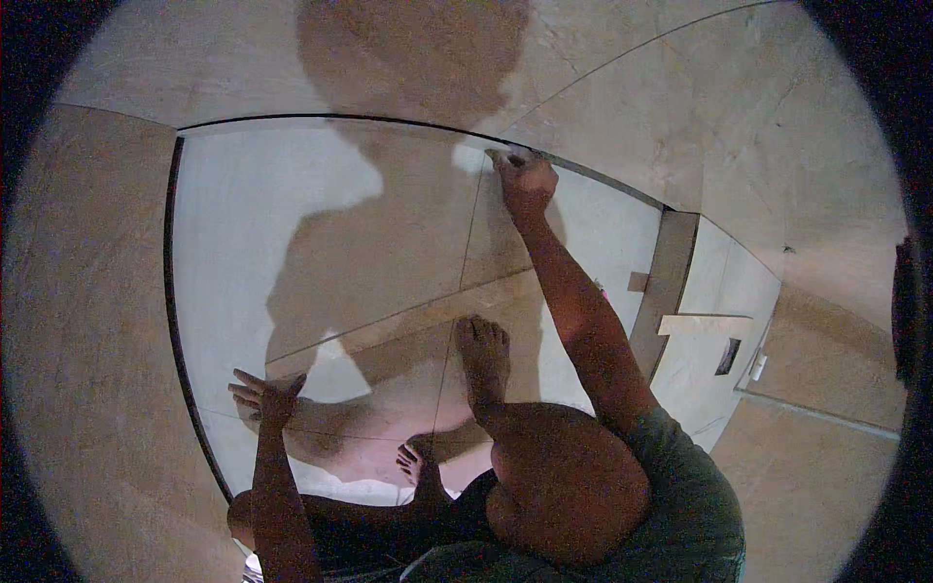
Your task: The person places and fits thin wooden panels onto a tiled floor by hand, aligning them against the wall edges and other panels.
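Low over a pale tiled floor (228,214) I squat barefoot, my shadow falling across the tiles. My left hand (267,394) rests at the floor's left side, fingers spread and holding nothing. Stretched far forward, my right hand (528,185) is at the dark gap (583,172) between floor and far wall. Its fingers are closed around something small and greyish (520,153), mostly hidden, whose kind I cannot make out. Thin joints between the tiles cross near the middle.
Beige marbled walls (87,291) rise on the left and far sides, with a dark gap along the floor's edge. To the right stand a raised ledge (671,257) and a pale panel with a dark rectangular opening (728,357). A small brown square (638,282) lies by the ledge.
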{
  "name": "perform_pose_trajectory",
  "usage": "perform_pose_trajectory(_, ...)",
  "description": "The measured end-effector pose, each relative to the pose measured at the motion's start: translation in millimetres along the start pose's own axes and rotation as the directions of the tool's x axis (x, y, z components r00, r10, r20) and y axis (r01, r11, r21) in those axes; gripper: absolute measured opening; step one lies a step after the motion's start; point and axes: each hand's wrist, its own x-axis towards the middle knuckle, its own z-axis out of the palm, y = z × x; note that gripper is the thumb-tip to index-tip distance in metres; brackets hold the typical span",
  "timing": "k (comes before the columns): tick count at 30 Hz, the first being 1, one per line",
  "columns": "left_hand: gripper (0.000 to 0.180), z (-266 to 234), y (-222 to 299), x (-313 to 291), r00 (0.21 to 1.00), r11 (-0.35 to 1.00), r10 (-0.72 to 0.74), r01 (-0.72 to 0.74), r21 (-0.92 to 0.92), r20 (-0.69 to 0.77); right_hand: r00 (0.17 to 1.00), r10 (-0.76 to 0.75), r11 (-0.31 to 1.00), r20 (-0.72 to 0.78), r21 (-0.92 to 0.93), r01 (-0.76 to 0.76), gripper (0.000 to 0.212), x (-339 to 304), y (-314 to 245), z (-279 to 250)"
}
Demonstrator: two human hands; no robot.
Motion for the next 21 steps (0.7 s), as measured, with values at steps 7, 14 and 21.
perform_pose_trajectory(7,0.153,-0.3,-7.9,4.0,0.997,0.997,-0.069,0.068,0.028,0.042,0.998,0.031,0.999,-0.047,-0.014,-0.032,0.050,1.3,-18.9,3.2)
perform_pose_trajectory(14,0.155,2.3,3.5,4.8,0.996,0.998,-0.050,0.047,0.039,0.071,0.979,-0.067,0.997,-0.190,0.020,0.072,0.045,-2.8,-3.1,8.0)
perform_pose_trajectory(21,0.158,9.2,-1.6,6.3,0.997,0.997,-0.073,0.073,0.010,0.025,0.983,-0.110,0.982,-0.150,-0.168,0.084,0.046,-1.8,-9.5,4.2)
